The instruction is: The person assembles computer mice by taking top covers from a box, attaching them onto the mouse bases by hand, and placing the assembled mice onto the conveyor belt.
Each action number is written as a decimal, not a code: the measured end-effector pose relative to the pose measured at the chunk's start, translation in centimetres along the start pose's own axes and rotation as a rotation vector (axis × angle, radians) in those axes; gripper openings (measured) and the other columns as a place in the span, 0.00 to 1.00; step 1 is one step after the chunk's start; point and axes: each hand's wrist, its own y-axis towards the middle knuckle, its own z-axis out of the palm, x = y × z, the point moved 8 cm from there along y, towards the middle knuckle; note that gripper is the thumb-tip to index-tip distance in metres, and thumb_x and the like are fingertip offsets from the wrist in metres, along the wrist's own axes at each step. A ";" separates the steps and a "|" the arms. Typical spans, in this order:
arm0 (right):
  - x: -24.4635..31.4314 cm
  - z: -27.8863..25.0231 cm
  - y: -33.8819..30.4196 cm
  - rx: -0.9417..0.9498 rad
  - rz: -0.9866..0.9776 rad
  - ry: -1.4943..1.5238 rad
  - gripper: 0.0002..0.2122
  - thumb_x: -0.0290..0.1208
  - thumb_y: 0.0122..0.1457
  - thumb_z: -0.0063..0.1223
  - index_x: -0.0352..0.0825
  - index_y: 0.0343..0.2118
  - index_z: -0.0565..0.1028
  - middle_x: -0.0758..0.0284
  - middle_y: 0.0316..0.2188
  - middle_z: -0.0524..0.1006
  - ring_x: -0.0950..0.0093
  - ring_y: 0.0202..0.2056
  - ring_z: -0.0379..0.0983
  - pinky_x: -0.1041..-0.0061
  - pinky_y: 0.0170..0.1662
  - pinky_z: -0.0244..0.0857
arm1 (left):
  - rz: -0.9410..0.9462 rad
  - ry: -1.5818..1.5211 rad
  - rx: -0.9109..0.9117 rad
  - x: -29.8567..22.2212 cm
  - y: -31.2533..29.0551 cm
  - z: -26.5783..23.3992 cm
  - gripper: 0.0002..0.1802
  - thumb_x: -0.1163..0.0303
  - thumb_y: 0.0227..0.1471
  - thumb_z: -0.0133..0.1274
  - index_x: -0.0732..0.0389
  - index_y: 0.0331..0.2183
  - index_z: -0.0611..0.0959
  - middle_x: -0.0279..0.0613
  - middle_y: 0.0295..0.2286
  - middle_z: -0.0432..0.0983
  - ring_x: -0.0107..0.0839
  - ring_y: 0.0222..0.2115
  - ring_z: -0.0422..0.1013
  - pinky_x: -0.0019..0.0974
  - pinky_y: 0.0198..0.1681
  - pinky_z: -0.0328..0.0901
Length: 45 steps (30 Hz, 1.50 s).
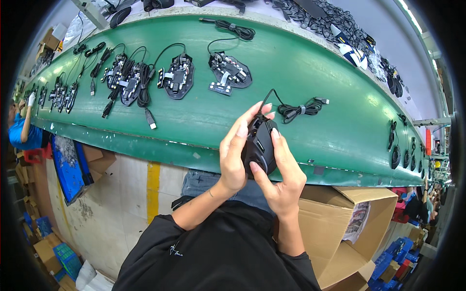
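Between both hands is a black computer mouse [262, 145], held above the near edge of the green conveyor belt [194, 128]. My left hand [236, 153] wraps its left side, fingers reaching round the front end. From the right, my right hand [283, 174] grips it, with the thumb low on the body and fingers along the side. The mouse's cable runs from its front to a tied black coil [302, 110] with a USB plug, lying on the belt. Beyond lie opened mouse bases with bare circuit boards, one [230, 72] straight ahead and another [178, 77] to its left.
More opened mice [127, 80] with bundled cables lie along the belt's left. Assembled mice [395, 156] sit far right. Black parts [315, 24] heap on the shelf behind. A cardboard box [325, 218] stands at my right, a blue bin [70, 165] at left. Another person [24, 128] works far left.
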 end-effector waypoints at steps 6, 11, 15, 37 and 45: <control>1.6 0.5 0.1 -0.118 -0.038 -0.175 0.31 0.27 0.49 0.65 0.30 0.58 0.67 0.45 0.54 0.69 0.52 0.51 0.73 0.66 0.48 0.70 | 0.076 0.119 0.078 -0.8 -0.6 1.1 0.32 0.59 0.65 0.29 0.72 0.62 0.55 0.55 0.61 0.55 0.46 0.60 0.58 0.43 0.62 0.56; -0.1 0.4 0.2 -0.029 0.055 -0.048 0.29 0.28 0.50 0.65 0.29 0.57 0.69 0.44 0.52 0.71 0.51 0.53 0.71 0.65 0.49 0.69 | -0.193 -0.281 -0.074 2.1 0.2 -0.7 0.28 0.61 0.65 0.27 0.71 0.58 0.64 0.56 0.56 0.64 0.46 0.56 0.64 0.44 0.59 0.59; 0.8 0.9 0.1 0.003 0.031 -0.130 0.30 0.27 0.50 0.64 0.29 0.58 0.68 0.44 0.54 0.69 0.52 0.53 0.71 0.65 0.50 0.69 | -0.170 -0.181 -0.028 1.6 -0.2 -0.5 0.28 0.62 0.66 0.26 0.72 0.58 0.64 0.57 0.56 0.64 0.46 0.57 0.63 0.44 0.60 0.58; 2.0 1.4 -0.3 -0.043 -0.174 -0.137 0.37 0.19 0.39 0.68 0.30 0.57 0.68 0.47 0.58 0.65 0.51 0.57 0.66 0.60 0.56 0.64 | -0.025 0.189 0.088 -3.9 -0.8 -0.8 0.20 0.68 0.59 0.50 0.72 0.49 0.76 0.50 0.48 0.75 0.29 0.46 0.72 0.35 0.52 0.66; 0.2 0.9 -0.8 -0.128 0.297 0.342 0.42 0.23 0.40 0.73 0.21 0.59 0.61 0.53 0.54 0.71 0.64 0.53 0.71 0.69 0.57 0.63 | -0.245 -0.252 0.029 -1.6 -0.1 -3.9 0.17 0.64 0.62 0.44 0.68 0.42 0.77 0.57 0.43 0.76 0.47 0.44 0.75 0.47 0.49 0.70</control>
